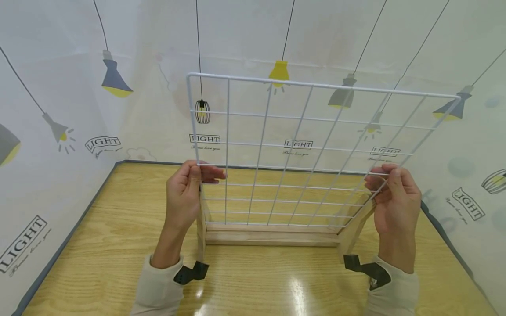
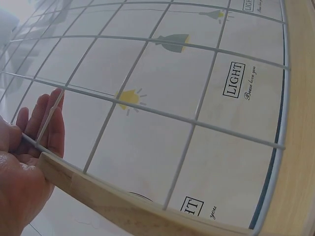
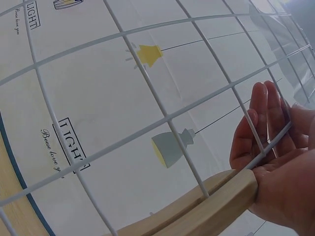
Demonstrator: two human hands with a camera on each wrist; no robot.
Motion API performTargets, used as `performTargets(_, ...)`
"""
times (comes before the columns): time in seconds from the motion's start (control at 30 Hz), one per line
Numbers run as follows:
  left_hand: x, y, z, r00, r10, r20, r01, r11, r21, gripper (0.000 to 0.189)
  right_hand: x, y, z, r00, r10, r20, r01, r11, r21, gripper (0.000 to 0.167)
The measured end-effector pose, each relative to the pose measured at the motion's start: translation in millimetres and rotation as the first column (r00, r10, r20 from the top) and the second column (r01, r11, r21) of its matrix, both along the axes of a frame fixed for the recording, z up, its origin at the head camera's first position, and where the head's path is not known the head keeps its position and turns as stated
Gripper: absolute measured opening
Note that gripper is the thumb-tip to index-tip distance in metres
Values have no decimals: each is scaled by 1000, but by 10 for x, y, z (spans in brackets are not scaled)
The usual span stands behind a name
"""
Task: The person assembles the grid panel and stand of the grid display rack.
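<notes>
A white wire grid panel [image 1: 282,167] stands tilted in a pale wooden frame [image 1: 272,238] that rests on the table. My left hand [image 1: 185,188] pinches the panel's left side wire between thumb and fingers, just above the left wooden side piece [image 2: 98,189]. On the opposite edge my right hand [image 1: 396,197] pinches the right side wire the same way, above the right side piece [image 3: 216,206]. In the right wrist view that side piece has a groove along it, and the grid's edge runs down into it. Fingertips of both hands reach behind the grid.
The wood-grain table [image 1: 253,281] extends around the frame. Behind and to both sides rises a white sheet [image 1: 158,87] printed with lamps and lettering, its dark lower border along the table's edges. Black straps [image 1: 379,274] sit at both wrists.
</notes>
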State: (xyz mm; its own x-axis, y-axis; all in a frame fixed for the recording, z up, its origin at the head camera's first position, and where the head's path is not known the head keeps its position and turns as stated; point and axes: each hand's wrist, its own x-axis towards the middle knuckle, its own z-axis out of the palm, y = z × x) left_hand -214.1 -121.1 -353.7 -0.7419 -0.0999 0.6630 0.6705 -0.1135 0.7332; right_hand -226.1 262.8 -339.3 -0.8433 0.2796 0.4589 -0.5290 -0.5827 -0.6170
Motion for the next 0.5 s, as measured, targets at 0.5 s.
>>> performTargets(0.5,-1,-1,-6,1000,-26,-15,26,1000,17,30,-2,8,-4,1000,14,1,-14,1000,-5,23)
